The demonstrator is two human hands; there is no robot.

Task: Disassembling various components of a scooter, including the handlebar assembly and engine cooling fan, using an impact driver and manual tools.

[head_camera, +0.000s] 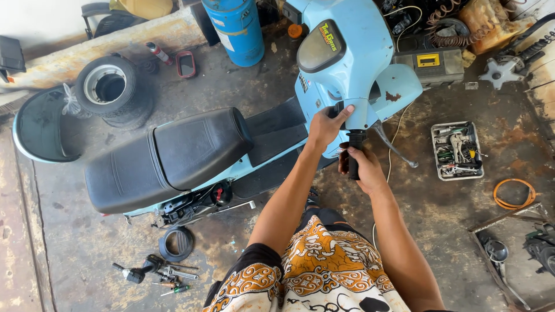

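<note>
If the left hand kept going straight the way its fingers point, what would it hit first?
The left hand already touches the scooter's light blue headset near the switch; pushing on would likely press into that housing, though depth is unclear.

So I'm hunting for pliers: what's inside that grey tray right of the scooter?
The grey tray holds jumbled hand tools, pliers-like handles among them. Whatever lies underneath the pile is covered.
</note>
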